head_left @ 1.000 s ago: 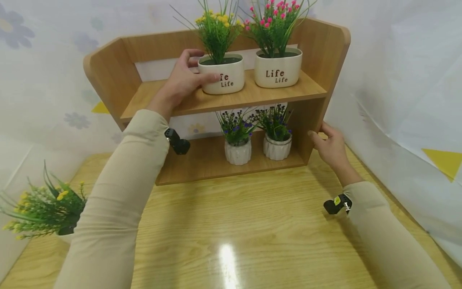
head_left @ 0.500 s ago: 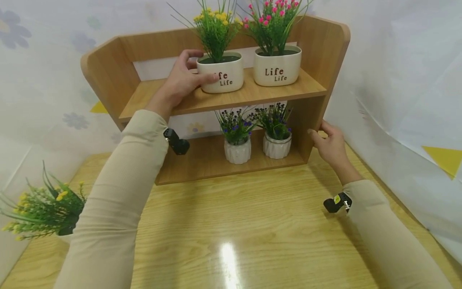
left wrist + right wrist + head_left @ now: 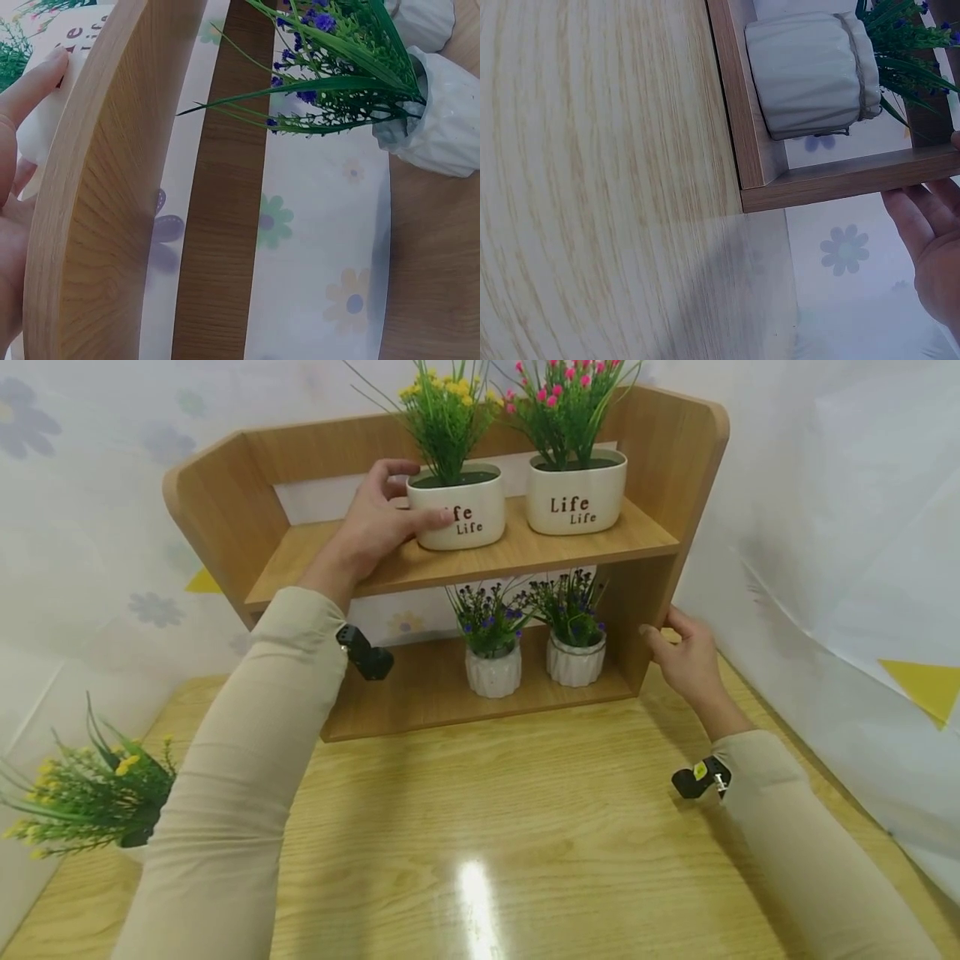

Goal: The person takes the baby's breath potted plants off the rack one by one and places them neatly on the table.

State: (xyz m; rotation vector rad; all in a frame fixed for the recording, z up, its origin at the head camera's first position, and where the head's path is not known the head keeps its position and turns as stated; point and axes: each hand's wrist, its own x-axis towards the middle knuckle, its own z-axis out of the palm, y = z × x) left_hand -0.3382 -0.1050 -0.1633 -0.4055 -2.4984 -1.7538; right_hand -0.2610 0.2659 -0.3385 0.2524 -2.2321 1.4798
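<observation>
On the upper board of a wooden shelf (image 3: 300, 560) stand two oval white flower pots lettered "Life". My left hand (image 3: 375, 522) grips the left pot (image 3: 472, 514), which has yellow flowers, thumb across its front and fingers behind its left end. To its right is the pot with pink flowers (image 3: 576, 502). My right hand (image 3: 688, 660) holds the edge of the shelf's right side panel, thumb on the near side and fingers round the outside, as the right wrist view also shows. Below, two ribbed white pots (image 3: 493, 672) with purple flowers sit on the lower board.
A potted plant with yellow flowers (image 3: 97, 785) stands on the table's left, partly behind my left sleeve. The wood-grain table (image 3: 465, 810) stretches in front of the shelf. White flower-printed sheeting (image 3: 840, 527) closes in the back and sides.
The head view has tilted slightly, so the shelf sits a little higher in it. Both hands keep their holds, and the pots stay in place on the shelf.
</observation>
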